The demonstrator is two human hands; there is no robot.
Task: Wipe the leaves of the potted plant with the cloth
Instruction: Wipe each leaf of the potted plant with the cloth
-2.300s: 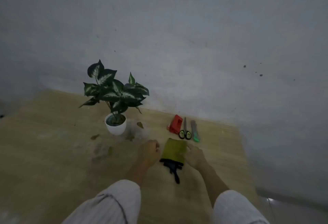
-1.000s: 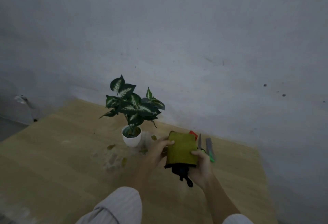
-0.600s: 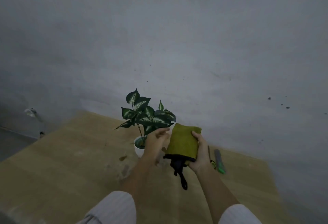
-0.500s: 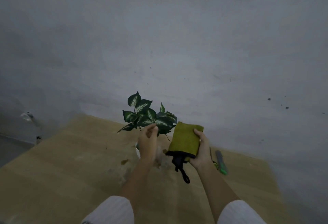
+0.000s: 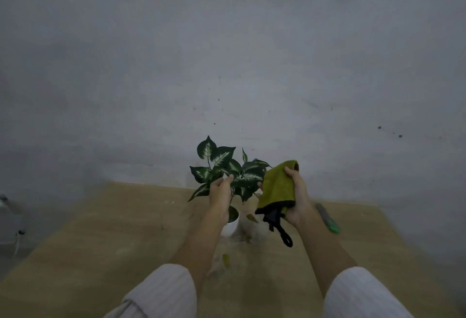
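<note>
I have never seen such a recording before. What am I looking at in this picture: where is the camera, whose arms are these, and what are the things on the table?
There is no machine here. A person wears a camera on the head, so the one picture looks forward and down at that person's own two arms, in pale sleeves.

The right hand grips a folded olive-green cloth with a black edge and a black loop hanging down. The left hand reaches among the leaves of a small potted plant; whether it pinches a leaf cannot be told. The plant stands in a white pot on a wooden table against a grey wall.

To the right lies a grey tool with a green tip. A few fallen leaves lie near the pot.
</note>
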